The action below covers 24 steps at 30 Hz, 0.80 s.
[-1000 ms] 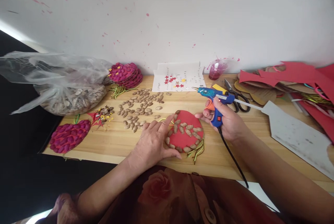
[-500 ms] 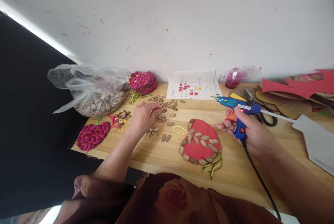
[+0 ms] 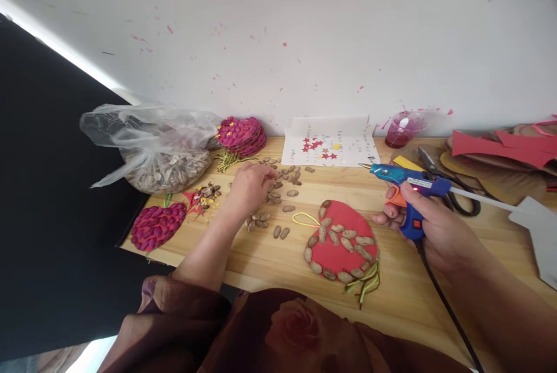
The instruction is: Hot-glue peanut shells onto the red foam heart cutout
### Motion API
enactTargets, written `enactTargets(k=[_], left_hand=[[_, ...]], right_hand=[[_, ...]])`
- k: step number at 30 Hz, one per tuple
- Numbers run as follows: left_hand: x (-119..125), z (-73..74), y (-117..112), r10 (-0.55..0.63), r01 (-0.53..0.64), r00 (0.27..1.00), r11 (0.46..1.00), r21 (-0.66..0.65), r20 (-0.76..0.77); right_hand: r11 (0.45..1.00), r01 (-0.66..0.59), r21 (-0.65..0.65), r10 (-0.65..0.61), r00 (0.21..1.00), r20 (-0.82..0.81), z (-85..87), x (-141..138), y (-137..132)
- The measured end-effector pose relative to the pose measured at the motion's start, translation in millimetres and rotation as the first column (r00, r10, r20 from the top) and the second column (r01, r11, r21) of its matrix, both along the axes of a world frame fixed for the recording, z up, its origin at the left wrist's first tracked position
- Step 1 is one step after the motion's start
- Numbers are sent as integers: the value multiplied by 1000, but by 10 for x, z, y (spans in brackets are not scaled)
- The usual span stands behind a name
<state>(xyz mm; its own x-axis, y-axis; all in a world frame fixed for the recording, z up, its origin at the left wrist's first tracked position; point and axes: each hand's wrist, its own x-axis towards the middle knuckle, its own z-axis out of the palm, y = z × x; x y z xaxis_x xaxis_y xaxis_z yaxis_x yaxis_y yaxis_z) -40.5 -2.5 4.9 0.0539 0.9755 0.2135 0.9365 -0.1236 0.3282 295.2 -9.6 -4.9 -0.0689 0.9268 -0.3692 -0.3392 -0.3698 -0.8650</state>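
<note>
In my right hand (image 3: pixel 444 234) is a blue hot glue gun (image 3: pixel 400 184), its nozzle pointing left and a white glue stick in its back. My left hand (image 3: pixel 252 186) hovers among loose peanut shells (image 3: pixel 285 177), fingers curled together; whatever is between the fingertips is hidden. Between the hands lies a red cutout (image 3: pixel 328 245) with peanut shells along part of its edge and across its middle. A yellow cord loop (image 3: pixel 306 220) sticks out on its left, and a green-and-brown yarn tassel (image 3: pixel 365 280) at its lower right.
At the left are a plastic bag of shells (image 3: pixel 169 171), a purple-covered cutout (image 3: pixel 157 226) and a stack of similar pieces (image 3: pixel 241 135). Behind lie paper with stars (image 3: pixel 348 149) and a cup of red liquid (image 3: pixel 398 131). Scissors (image 3: pixel 461 187) and cardboard cutouts (image 3: pixel 500 158) lie right.
The whole view has shifted slightly, so the table things sit further right. My left hand has moved a little over the shells; the glue gun is still in my right hand.
</note>
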Motion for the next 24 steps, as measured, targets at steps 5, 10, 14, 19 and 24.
enactTargets(k=[5, 10, 14, 19, 24], left_hand=[[80, -52, 8, -26, 27, 1000, 999, -39, 15], [95, -97, 22, -26, 27, 999, 999, -44, 34], [84, -126, 18, -49, 51, 995, 998, -22, 88], [80, -119, 5, -49, 52, 995, 998, -32, 90], [78, -115, 1, -27, 31, 997, 998, -57, 67]], right_hand=[[999, 49, 6, -49, 999, 7, 37, -39, 3], [998, 56, 19, -56, 998, -7, 36, -37, 3], [999, 40, 19, -40, 999, -11, 16, -24, 13], [1000, 14, -5, -14, 999, 30, 27, -27, 5], [999, -18, -28, 20, 998, 59, 52, -31, -29]])
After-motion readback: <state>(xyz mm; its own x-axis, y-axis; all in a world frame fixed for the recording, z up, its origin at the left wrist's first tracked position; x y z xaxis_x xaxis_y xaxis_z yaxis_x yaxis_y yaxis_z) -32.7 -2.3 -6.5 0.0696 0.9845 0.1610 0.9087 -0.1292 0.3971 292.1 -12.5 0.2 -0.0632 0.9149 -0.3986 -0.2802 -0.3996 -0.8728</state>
